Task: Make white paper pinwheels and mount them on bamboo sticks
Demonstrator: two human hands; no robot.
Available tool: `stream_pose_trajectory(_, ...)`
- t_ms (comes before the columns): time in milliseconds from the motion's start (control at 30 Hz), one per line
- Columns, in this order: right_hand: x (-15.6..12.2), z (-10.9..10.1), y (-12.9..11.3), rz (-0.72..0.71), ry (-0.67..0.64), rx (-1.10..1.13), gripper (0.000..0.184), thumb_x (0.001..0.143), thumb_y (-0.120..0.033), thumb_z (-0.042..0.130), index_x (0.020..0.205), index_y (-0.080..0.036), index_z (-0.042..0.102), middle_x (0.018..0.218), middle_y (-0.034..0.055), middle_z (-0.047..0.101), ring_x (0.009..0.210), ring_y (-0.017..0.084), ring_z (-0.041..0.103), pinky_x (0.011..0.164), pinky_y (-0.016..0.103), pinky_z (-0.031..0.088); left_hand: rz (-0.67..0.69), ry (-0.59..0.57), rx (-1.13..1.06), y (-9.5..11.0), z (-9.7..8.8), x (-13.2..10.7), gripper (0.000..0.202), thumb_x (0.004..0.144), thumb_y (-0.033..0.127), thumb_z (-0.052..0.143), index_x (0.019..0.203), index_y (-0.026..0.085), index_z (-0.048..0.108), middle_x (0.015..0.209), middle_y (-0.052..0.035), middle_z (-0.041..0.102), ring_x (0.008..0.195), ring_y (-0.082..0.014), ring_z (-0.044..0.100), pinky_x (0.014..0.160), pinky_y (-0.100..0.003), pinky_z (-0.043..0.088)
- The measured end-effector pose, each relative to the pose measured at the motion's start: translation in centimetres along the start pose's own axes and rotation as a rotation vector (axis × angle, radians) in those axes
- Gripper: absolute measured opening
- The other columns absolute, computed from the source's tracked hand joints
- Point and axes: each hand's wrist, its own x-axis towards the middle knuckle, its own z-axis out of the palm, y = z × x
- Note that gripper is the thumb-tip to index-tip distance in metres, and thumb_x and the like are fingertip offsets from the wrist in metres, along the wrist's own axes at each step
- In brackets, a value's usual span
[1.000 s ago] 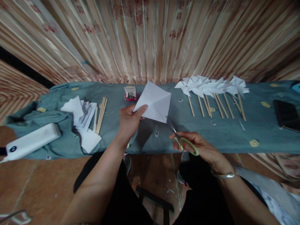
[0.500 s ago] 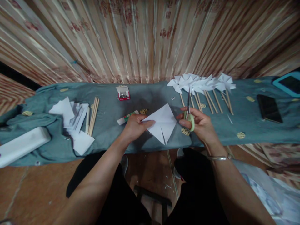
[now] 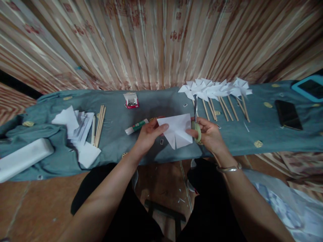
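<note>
Frame centre: slit white paper sheet [image 3: 179, 126] | left hand [image 3: 148, 135] pinches its left edge | right hand [image 3: 210, 135] grips its right edge plus green-handled metal scissors [image 3: 198, 130] | green-and-white tube [image 3: 137, 126] left of centre, label unreadable

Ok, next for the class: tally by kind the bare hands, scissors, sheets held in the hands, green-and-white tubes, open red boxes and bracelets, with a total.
Hands: 2 (left hand, right hand)
Scissors: 1
Held sheet: 1
Green-and-white tube: 1
Open red box: 1
Bracelet: 1
Total: 7
</note>
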Motion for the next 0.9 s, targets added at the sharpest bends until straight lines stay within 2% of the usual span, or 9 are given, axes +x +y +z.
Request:
stream_pose_trajectory(67, 0.2, 0.4, 0.1, -0.032, 0.101, 0.033, 0.046, 0.053, -0.037, 0.086, 0.090, -0.022, 0.065, 0.069, -0.0043, 0.069, 0.058, 0.013, 0.060, 0.057, 0.027, 0.050, 0.031, -0.054, -0.075, -0.3, 0.4, 0.0, 0.048, 0.067, 0.046, 0.075, 0.107, 0.020, 0.068, 0.108, -0.0079, 0.070, 0.099, -0.0231, 0.064, 0.078, -0.031, 0.051)
stream_pose_trajectory(133, 0.4, 0.9, 0.3, -0.050, 0.189, 0.066, 0.047, 0.052, -0.038, 0.086, 0.091, -0.022, 0.064, 0.071, -0.0036, 0.070, 0.061, 0.014, 0.061, 0.059, 0.028, 0.051, 0.057, -0.103, -0.104, -0.7, 1.0, -0.1, 0.052, 0.064, 0.045, 0.078, 0.109, 0.020, 0.067, 0.111, -0.0084, 0.069, 0.104, -0.0247, 0.063, 0.084, -0.033, 0.050)
stream_pose_trajectory(267, 0.5, 2.1, 0.5, -0.066, 0.268, 0.135, 0.048, 0.049, -0.035, 0.087, 0.088, -0.022, 0.064, 0.073, -0.0035, 0.071, 0.061, 0.013, 0.061, 0.059, 0.027, 0.050, -0.011, -0.074, -0.024, -1.7, 2.6, -0.7, 0.055, 0.051, 0.034, 0.087, 0.100, 0.018, 0.068, 0.102, -0.0082, 0.072, 0.097, -0.0243, 0.064, 0.085, -0.035, 0.050)
stream_pose_trajectory(333, 0.5, 2.6, 0.6, -0.079, 0.266, 0.156, 0.048, 0.048, -0.034, 0.088, 0.088, -0.023, 0.063, 0.071, -0.0043, 0.070, 0.063, 0.013, 0.061, 0.060, 0.026, 0.049, -0.051, -0.052, -0.021, -2.0, 3.4, -0.9, 0.047, 0.051, 0.033, 0.086, 0.092, 0.016, 0.069, 0.095, -0.0079, 0.073, 0.092, -0.0234, 0.066, 0.084, -0.035, 0.050)
stream_pose_trajectory(467, 0.5, 3.0, 0.7, -0.078, 0.246, 0.168, 0.048, 0.049, -0.036, 0.087, 0.089, -0.023, 0.063, 0.070, -0.0045, 0.070, 0.066, 0.014, 0.063, 0.064, 0.027, 0.050, -0.042, 0.037, -0.080, -1.8, 4.0, -1.0, 0.031, 0.058, 0.031, 0.079, 0.084, 0.017, 0.071, 0.091, -0.0059, 0.075, 0.088, -0.0208, 0.067, 0.085, -0.033, 0.050)
stream_pose_trajectory(567, 0.6, 2.9, 0.9, -0.074, 0.241, 0.152, 0.048, 0.052, -0.040, 0.086, 0.091, -0.023, 0.064, 0.077, -0.0023, 0.072, 0.072, 0.016, 0.065, 0.067, 0.029, 0.052, -0.062, 0.113, -0.032, -1.7, 3.6, -0.8, 0.017, 0.059, 0.029, 0.074, 0.070, 0.016, 0.070, 0.079, -0.0050, 0.074, 0.079, -0.0202, 0.067, 0.075, -0.031, 0.051)
stream_pose_trajectory(633, 0.5, 2.8, 1.2, -0.073, 0.228, 0.145, 0.046, 0.055, -0.041, 0.085, 0.091, -0.023, 0.065, 0.084, -0.0007, 0.073, 0.076, 0.017, 0.065, 0.070, 0.030, 0.052, -0.086, 0.136, -0.005, -1.7, 3.3, -0.6, 0.016, 0.060, 0.030, 0.072, 0.062, 0.015, 0.067, 0.070, -0.0048, 0.071, 0.070, -0.0195, 0.065, 0.068, -0.030, 0.051)
stream_pose_trajectory(733, 0.4, 2.8, 1.6, -0.067, 0.189, 0.170, 0.042, 0.056, -0.040, 0.085, 0.091, -0.024, 0.067, 0.089, -0.0006, 0.073, 0.077, 0.016, 0.065, 0.073, 0.031, 0.052, -0.083, 0.166, -0.062, -2.0, 3.2, -0.3, 0.022, 0.059, 0.034, 0.075, 0.069, 0.015, 0.069, 0.074, -0.0050, 0.071, 0.067, -0.0179, 0.063, 0.062, -0.029, 0.050)
stream_pose_trajectory(900, 0.1, 3.0, 1.6, -0.039, 0.136, 0.153, 0.044, 0.058, -0.043, 0.084, 0.093, -0.024, 0.066, 0.077, -0.0025, 0.070, 0.069, 0.015, 0.062, 0.068, 0.030, 0.052, -0.021, 0.216, -0.097, -2.0, 3.3, -0.2, 0.025, 0.062, 0.031, 0.077, 0.080, 0.016, 0.069, 0.087, -0.0074, 0.074, 0.070, -0.0179, 0.064, 0.062, -0.029, 0.051)
